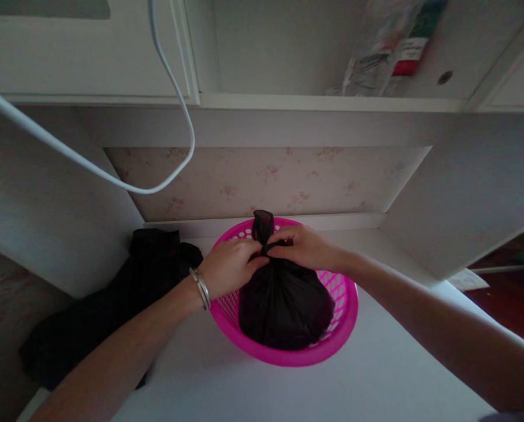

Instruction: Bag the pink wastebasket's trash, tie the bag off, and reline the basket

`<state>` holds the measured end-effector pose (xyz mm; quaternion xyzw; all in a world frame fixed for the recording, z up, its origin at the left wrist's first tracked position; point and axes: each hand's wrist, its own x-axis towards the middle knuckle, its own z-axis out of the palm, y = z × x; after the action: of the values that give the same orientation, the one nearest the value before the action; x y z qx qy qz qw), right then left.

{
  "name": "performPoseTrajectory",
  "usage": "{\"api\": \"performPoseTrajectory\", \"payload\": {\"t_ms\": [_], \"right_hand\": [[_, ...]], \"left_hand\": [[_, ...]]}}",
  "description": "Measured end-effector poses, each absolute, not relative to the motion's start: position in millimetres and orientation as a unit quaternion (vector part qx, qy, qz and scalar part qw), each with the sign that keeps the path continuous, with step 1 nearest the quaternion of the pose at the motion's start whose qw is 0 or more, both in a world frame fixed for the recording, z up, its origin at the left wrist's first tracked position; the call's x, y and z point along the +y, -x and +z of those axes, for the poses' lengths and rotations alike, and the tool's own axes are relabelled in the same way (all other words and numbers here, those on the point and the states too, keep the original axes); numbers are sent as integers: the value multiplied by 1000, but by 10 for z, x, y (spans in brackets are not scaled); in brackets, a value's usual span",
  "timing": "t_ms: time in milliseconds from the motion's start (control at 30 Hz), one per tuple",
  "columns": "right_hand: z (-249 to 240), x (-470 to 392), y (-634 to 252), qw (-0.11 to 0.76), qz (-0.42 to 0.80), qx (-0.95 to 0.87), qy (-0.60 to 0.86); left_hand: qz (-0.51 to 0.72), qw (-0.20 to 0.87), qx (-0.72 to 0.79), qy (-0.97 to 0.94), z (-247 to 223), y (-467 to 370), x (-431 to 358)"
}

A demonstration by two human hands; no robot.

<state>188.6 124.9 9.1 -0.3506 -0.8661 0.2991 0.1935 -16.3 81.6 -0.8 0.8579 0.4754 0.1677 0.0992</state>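
A black plastic bag (283, 308) sits inside a pink perforated basket (283, 357) on a white surface. Its neck is gathered and twisted, and a loose end stands up above the fingers. My left hand (231, 264), with silver bracelets at the wrist, pinches the neck from the left. From the right, my right hand (303, 247) pinches the same gathered part, its fingers bent around it. The fingertips of both hands nearly meet at the knot-like twist. The bag's contents are hidden.
Dark fabric or a black bag (143, 275) lies left of the basket. A white cable (72, 153) hangs across the upper left. Behind stands a white cabinet (332, 104) with clear plastic packaging (370, 70) on its shelf. White side panels rise left and right.
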Motion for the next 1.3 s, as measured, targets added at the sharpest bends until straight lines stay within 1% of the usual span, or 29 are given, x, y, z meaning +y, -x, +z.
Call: {"api": "performPoseTrajectory", "payload": {"t_ms": [67, 267, 400, 500, 567, 633, 700, 767, 800, 867, 967, 1033, 1067, 1133, 1200, 1300], "right_hand": [[93, 1248, -1921, 179, 295, -869, 354], [146, 1251, -2097, 131, 238, -887, 374], [141, 1208, -2335, 142, 235, -886, 373], [99, 1177, -2476, 165, 268, -863, 395], [81, 1178, -2499, 165, 269, -850, 422], [92, 1200, -2471, 143, 225, -841, 471], [127, 1230, -2422, 123, 149, -828, 527], [164, 1250, -2386, 124, 94, -818, 554], [173, 1251, -2376, 134, 92, -817, 553], [164, 1236, -2367, 170, 147, -820, 527], [104, 1184, -2341, 259, 324, -791, 450], [75, 1149, -2304, 317, 426, -748, 397], [72, 1135, -2284, 340, 455, -732, 376], [87, 1122, -2258, 357, 468, -729, 350], [116, 1124, -2261, 339, 443, -751, 354], [147, 1137, -2307, 306, 400, -771, 390]], "left_hand": [[170, 98, 483, -853, -9, 170, 813], [182, 152, 495, -836, -6, 241, 785], [185, 161, 464, -851, 31, 337, 735], [204, 202, 440, -851, 54, 430, 716], [228, 221, 423, -849, 58, 481, 736], [251, 210, 411, -851, 53, 520, 785], [269, 184, 417, -849, 41, 555, 853], [276, 171, 436, -839, 27, 590, 920], [278, 173, 447, -832, 22, 606, 945], [272, 191, 467, -819, 25, 625, 966], [244, 217, 480, -814, 67, 575, 920], [235, 207, 467, -827, 102, 484, 861], [235, 190, 452, -839, 115, 430, 835], [230, 134, 422, -866, 122, 323, 806], [205, 85, 408, -886, 106, 243, 814], [167, 82, 407, -894, 58, 184, 867]]}}
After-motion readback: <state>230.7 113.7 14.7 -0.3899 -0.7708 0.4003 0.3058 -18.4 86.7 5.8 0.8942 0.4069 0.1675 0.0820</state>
